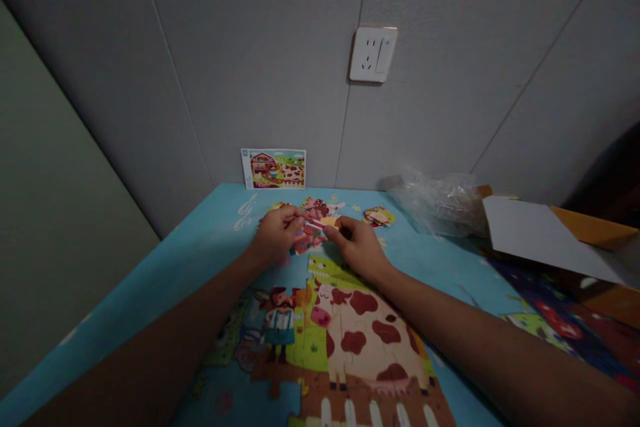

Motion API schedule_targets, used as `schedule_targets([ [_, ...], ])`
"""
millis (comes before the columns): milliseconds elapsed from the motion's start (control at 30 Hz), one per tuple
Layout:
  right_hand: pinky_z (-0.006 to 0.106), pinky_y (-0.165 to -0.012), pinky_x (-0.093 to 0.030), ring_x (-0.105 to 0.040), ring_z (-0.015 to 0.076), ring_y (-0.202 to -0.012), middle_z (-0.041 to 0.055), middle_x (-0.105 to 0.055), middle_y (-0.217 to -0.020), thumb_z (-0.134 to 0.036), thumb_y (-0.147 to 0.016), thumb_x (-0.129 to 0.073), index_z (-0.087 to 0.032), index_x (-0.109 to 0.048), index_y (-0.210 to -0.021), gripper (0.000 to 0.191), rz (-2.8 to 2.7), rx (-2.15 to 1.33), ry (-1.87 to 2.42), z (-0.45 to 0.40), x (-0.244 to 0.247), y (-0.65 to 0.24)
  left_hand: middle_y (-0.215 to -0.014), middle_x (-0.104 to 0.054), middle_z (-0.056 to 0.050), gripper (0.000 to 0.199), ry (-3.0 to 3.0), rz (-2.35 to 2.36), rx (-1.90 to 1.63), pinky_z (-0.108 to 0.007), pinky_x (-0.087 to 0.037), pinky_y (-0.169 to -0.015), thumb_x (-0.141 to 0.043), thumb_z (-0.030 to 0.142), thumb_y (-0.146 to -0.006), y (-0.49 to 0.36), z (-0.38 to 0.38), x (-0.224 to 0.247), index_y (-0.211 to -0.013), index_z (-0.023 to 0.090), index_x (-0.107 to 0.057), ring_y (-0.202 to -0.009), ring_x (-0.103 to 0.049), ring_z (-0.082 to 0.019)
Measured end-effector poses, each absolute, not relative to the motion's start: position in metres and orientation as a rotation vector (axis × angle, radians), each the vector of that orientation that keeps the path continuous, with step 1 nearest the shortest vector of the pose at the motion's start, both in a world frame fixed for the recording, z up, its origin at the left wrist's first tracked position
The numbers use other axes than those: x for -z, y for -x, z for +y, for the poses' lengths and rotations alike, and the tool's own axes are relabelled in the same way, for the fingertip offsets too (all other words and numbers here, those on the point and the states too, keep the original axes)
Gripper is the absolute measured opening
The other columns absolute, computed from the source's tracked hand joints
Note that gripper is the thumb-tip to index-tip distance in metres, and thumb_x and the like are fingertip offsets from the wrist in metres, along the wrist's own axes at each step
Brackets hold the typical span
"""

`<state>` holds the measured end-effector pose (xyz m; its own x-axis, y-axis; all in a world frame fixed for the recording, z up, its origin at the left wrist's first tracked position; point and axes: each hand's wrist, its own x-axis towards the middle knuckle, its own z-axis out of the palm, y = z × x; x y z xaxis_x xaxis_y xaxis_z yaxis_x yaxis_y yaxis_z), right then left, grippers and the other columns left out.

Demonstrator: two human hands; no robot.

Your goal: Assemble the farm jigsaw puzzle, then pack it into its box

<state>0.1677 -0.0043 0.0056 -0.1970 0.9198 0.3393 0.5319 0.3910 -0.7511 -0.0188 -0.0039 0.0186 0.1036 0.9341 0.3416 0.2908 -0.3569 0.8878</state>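
Both hands meet over the blue surface, just beyond a partly joined jigsaw puzzle point(365, 333) that shows a cow and a farmer. Between them is a red and yellow puzzle piece point(316, 225). My left hand point(279, 230) pinches its left side with thumb and fingers. At its right side, my right hand point(357, 243) grips with thumb and forefinger. More loose pieces point(320, 205) lie under and behind the fingers, partly hidden. Another small group of pieces point(379, 216) rests to the right of my right hand.
A picture card point(277, 169) of the farm scene leans against the grey wall. On the right are a clear plastic bag point(440, 203) and an open cardboard box point(550, 237). A socket plate point(373, 55) is on the wall above the blue tabletop point(200, 230).
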Motion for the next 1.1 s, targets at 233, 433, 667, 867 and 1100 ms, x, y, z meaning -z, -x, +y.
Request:
schedule_targets([
  [233, 0.026, -0.051, -0.025, -0.039, 0.0124, -0.051, -0.0037, -0.044, -0.052, -0.038, -0.080, -0.054, -0.020, -0.045, -0.059, 0.029, -1.643, -0.428, 1.374, 0.000, -0.006, -0.170, -0.059, -0.066, -0.004, 0.018, -1.743, 1.173, -1.224, -0.026, -0.044, -0.050, -0.050, 0.029, -0.079, 0.025, -0.003, -0.018, -0.068, 0.015, -0.057, -0.049, -0.057, -0.014],
  [433, 0.026, -0.051, -0.026, -0.040, 0.0124, -0.050, -0.0034, -0.044, -0.051, -0.041, -0.079, -0.053, -0.020, -0.045, -0.057, 0.031, -1.646, -0.460, 1.328, 0.001, -0.005, -0.170, -0.050, -0.060, 0.000, 0.018, -2.043, 1.182, -0.921, -0.023, -0.037, -0.047, -0.049, 0.022, -0.074, 0.028, -0.014, -0.027, -0.058, 0.018, -0.057, -0.044, -0.049, -0.011],
  [667, 0.025, -0.050, -0.026, -0.040, 0.0118, -0.052, -0.0038, -0.045, -0.053, -0.041, -0.080, -0.054, -0.019, -0.050, -0.061, 0.030, -1.742, -0.578, 1.278, -0.001, -0.005, -0.169, -0.054, -0.060, 0.000, 0.021, -2.265, 1.287, -0.895, -0.024, -0.038, -0.054, -0.048, 0.021, -0.075, 0.028, -0.015, -0.026, -0.061, 0.018, -0.063, -0.052, -0.051, -0.013],
  [867, 0.025, -0.054, -0.029, -0.045, 0.0131, -0.058, -0.0021, -0.051, -0.060, -0.034, -0.083, -0.050, -0.018, -0.055, -0.069, 0.022, -1.785, -0.618, 1.235, 0.001, -0.001, -0.170, -0.077, -0.071, -0.005, 0.021, -1.982, 1.731, -1.262, -0.028, -0.044, -0.066, -0.047, 0.027, -0.081, 0.037, 0.004, -0.018, -0.077, 0.018, -0.065, -0.071, -0.061, -0.020],
  [1100, 0.025, -0.056, -0.034, -0.049, 0.0140, -0.061, -0.0009, -0.056, -0.066, -0.029, -0.085, -0.046, -0.017, -0.059, -0.082, 0.017, -1.800, -0.629, 1.154, 0.004, 0.002, -0.172, -0.072, -0.068, -0.003, 0.017, -1.845, 1.774, -1.309, -0.026, -0.043, -0.061, -0.052, 0.017, -0.075, 0.039, 0.006, -0.013, -0.084, 0.018, -0.066, -0.062, -0.059, -0.017],
])
